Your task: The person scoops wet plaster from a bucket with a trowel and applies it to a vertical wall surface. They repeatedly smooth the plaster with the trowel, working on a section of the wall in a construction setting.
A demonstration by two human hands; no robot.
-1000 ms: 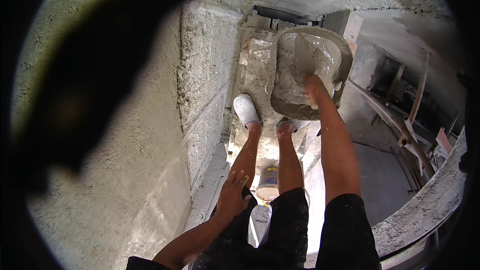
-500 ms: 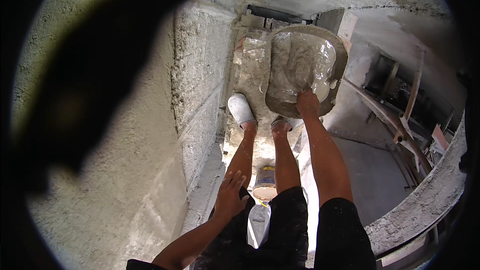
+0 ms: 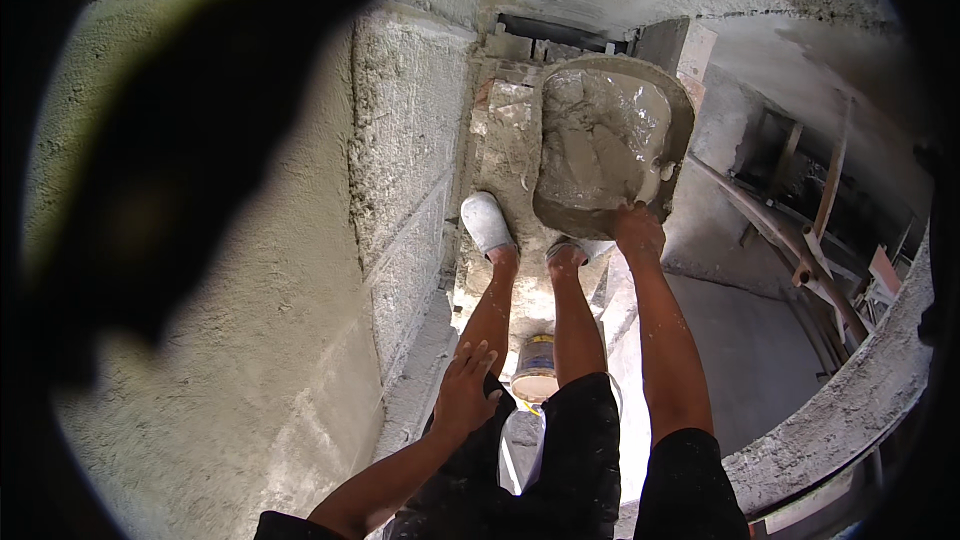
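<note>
Right hand (image 3: 638, 230) is at the near rim of the mortar pan (image 3: 610, 145), which sits on a narrow ledge of block and rubble beside the rough-plastered wall (image 3: 400, 170); the pan is loaded with wet grey mortar heaped toward its far side; the fingers appear closed over the rim, though the grip itself is partly hidden behind the lip, so how firmly it is clamped cannot be told. Left hand (image 3: 465, 390) lies flat on the left thigh, fingers apart, holding nothing. Both feet stand on the ledge just short of the pan, the left in a pale shoe (image 3: 487, 223); a small bucket (image 3: 535, 368) shows below, between the legs.

Assessment: the load is heavy and off-centre; a one-handed pull at the rim risks tipping it toward the open drop on the right; sound practice would be to bring the free hand to the opposite rim, keep the pan level, and keep the feet well planted on the ledge.
</note>
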